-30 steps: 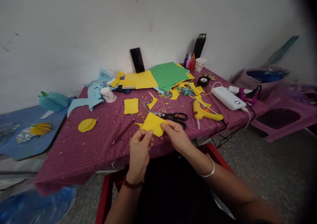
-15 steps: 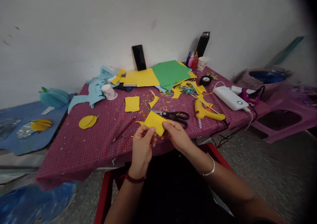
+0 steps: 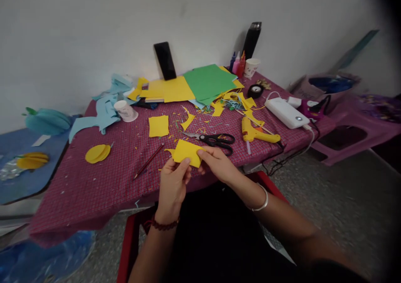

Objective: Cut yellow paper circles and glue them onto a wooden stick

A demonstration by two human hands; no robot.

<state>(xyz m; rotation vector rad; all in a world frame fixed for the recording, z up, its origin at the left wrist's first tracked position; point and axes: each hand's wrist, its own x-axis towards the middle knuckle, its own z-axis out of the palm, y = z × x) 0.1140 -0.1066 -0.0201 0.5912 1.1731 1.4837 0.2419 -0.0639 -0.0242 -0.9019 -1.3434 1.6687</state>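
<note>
Between my two hands is a yellow piece of paper, held above the table's near edge. My left hand pinches its lower left side with the thumb on top. At its right corner my right hand grips it between thumb and fingers. Black-handled scissors lie just beyond, blades pointing left. To the left rests a dark red pencil. A yellow square of paper lies behind the pencil, and a small stack of yellow paper circles sits farther left.
A yellow glue gun and a white power bank with cables lie at the right. Green sheets, a phone and a paper cup stand or lie toward the back. Paper scraps litter the tablecloth.
The view has shifted, so the table contents appear farther left and mostly higher. Both hands keep hold of the yellow paper, which looks slightly turned and flatter.
</note>
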